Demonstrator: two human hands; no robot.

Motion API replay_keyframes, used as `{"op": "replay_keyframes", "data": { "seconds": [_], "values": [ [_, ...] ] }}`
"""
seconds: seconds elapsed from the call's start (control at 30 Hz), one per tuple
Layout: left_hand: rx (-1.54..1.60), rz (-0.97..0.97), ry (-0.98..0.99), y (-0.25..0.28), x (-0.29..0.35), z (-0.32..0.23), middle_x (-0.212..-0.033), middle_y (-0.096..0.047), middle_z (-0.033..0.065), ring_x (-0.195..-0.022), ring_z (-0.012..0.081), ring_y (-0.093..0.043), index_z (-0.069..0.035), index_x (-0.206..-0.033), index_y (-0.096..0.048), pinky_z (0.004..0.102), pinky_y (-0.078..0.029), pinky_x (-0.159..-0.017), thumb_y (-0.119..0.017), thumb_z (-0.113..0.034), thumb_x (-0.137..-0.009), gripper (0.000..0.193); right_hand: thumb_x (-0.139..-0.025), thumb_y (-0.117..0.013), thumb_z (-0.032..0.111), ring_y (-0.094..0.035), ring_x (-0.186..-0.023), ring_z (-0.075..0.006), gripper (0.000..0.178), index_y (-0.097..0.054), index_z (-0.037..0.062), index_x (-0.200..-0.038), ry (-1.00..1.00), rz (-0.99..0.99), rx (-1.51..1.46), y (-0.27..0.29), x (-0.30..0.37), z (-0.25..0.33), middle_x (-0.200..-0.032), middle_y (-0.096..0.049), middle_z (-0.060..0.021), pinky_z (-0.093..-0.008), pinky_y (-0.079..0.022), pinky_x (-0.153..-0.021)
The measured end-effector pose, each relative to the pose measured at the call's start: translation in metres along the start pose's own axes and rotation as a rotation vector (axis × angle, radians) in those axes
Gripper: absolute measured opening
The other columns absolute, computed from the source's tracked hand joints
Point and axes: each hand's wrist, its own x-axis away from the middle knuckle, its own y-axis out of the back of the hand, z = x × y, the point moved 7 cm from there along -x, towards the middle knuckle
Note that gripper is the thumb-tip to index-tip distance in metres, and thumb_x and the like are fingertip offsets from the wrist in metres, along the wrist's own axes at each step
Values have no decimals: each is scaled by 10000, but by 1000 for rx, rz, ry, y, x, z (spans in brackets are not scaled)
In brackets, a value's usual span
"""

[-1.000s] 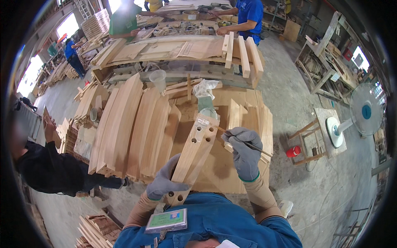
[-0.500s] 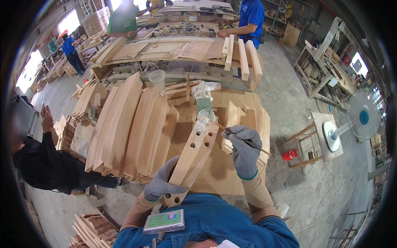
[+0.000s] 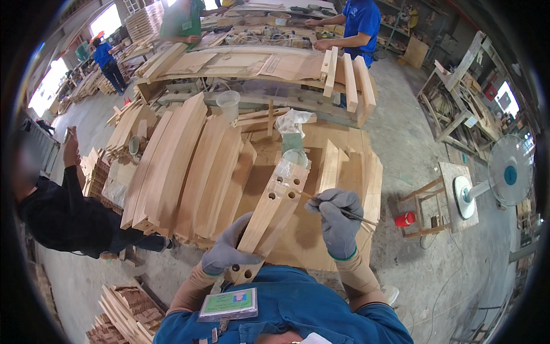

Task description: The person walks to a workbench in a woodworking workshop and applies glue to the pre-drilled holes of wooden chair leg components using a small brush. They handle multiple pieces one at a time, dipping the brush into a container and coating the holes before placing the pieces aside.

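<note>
My left hand [image 3: 230, 247], in a grey glove, is closed around the near part of a pale wooden piece [image 3: 264, 221] with round holes at both ends. The piece slants away from my chest across the cardboard-topped table. In my right hand [image 3: 337, 221], also gloved, a thin brown stick [image 3: 362, 218] is pinched. Its tip is at one of the holes in the far end; I cannot tell whether it goes in. Just beyond that end stands a clear cup [image 3: 295, 156], partly hidden by the wood.
Curved wooden parts [image 3: 172, 166] stand in a row on the left, shorter ones [image 3: 327, 169] on the right. A plastic cup [image 3: 228, 103] sits behind. A fan [image 3: 507, 175] stands at right. A person in black [image 3: 63, 215] is at left; others stand beyond the far bench [image 3: 240, 67].
The stick's tip has moved from the wood's far edge near the cup toward me, to a nearer hole. My left hand keeps its hold. The whole view has shifted slightly.
</note>
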Motion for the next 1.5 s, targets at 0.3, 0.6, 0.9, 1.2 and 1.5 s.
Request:
{"op": "replay_keyframes", "data": {
  "seconds": [0.3,0.6,0.9,1.2,1.5],
  "values": [
    [14,-120,3,17,-7,14,-1272,-486,57,-1214,173,-426,-25,-1383,-337,314,-321,-1031,-788,24,-558,941,-837,-552,-72,-628,-756,-216,64,-535,-10,-840,-2,-104,-46,31,-24,-12,-860,-616,-148,-344,-552,-734],
    [89,-304,7,53,-9,40,-1284,-490,76,-1193,193,-471,-21,-1379,-330,334,-405,-988,-742,74,-546,933,-842,-627,46,-566,-681,-90,61,-575,14,-845,-242,-116,508,139,-94,-133,-746,-597,-44,-218,-470,-606],
    [76,-384,-42,89,-9,42,-1180,-558,86,-1091,195,-551,-12,-1321,-386,318,-453,-930,-757,27,-509,893,-798,-648,28,-524,-662,-77,64,-586,18,-804,-183,-192,590,153,-102,-173,-723,-584,-12,-223,-435,-615],
    [47,-471,-3,99,-15,29,-1130,-577,86,-1026,193,-579,-8,-1291,-417,310,-484,-867,-747,-1,-515,843,-854,-597,6,-618,-758,-159,8,-592,10,-858,-198,-467,27,164,-81,-190,-822,-626,-84,-274,-536,-700],
    [56,-395,-32,101,-20,24,-1155,-575,89,-1059,191,-568,-11,-1298,-417,312,-466,-903,-751,7,-507,859,-872,-594,45,-631,-740,-203,70,-580,-23,-875,-376,-563,-405,185,-74,-217,-825,-621,-122,-306,-578,-707]
  ]
}}
